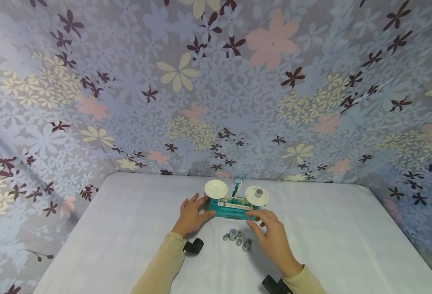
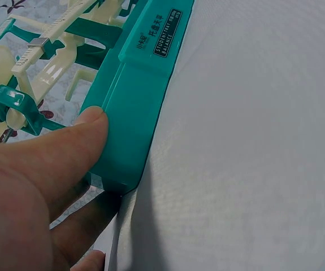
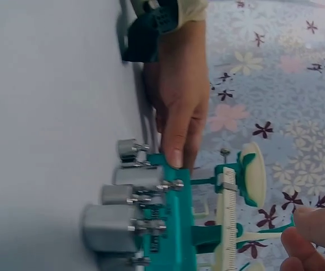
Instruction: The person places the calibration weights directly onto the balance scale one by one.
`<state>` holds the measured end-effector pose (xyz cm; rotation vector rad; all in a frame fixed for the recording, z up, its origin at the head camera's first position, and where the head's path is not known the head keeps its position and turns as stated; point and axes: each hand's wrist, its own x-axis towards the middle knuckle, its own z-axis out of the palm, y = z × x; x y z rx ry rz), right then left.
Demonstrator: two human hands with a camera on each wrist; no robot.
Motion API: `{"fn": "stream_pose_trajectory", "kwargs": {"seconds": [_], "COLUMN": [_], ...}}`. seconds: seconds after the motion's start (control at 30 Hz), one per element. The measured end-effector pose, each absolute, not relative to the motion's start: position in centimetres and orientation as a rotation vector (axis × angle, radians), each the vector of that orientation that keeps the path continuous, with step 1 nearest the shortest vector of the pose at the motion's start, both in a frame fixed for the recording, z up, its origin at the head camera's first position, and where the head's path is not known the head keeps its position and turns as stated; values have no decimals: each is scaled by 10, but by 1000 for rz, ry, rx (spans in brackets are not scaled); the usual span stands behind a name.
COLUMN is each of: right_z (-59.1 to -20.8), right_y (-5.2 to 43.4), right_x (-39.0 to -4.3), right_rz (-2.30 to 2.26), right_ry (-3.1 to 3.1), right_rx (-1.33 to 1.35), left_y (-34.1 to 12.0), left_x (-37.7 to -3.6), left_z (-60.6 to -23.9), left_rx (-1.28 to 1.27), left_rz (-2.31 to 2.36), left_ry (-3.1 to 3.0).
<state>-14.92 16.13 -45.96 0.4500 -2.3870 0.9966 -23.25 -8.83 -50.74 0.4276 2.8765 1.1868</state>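
A green tray balance (image 1: 226, 211) with two cream pans stands on the table. My left hand (image 1: 193, 215) grips its left end; in the left wrist view the thumb (image 2: 89, 127) lies on the green base with fingers round the end. A metal weight (image 1: 259, 192) sits in the right pan (image 1: 253, 200), while the left pan (image 1: 216, 189) holds nothing. My right hand (image 1: 272, 237) is at the base's front right corner, fingers loosely bent, nothing seen in them. A slim pointer rises before a small scale plate (image 1: 237, 180).
Several silver knobbed weights (image 1: 232, 234) stand in front of the balance, between my hands. One weight (image 1: 246, 246) is nearest my right thumb. A white cloth (image 1: 146, 196) covers the table, and flowered fabric (image 1: 238, 102) hangs behind and at the sides.
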Motion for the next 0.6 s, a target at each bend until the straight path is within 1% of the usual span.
{"fn": "stream_pose_trajectory", "kwargs": {"seconds": [0.2, 0.43, 0.6], "right_z": [-469, -474, -478], "right_y": [162, 164, 165], "right_x": [-143, -138, -135], "right_rz": [1003, 1054, 1068], "right_ry": [-2421, -2539, -2566], "right_rx": [446, 358, 348], "left_y": [-88, -89, -89], "left_x": [-231, -231, -231], "left_z": [-507, -507, -507], "left_rx": [419, 422, 426], "left_rz": [1188, 1197, 1206], "left_ry": [2871, 2869, 2863]}}
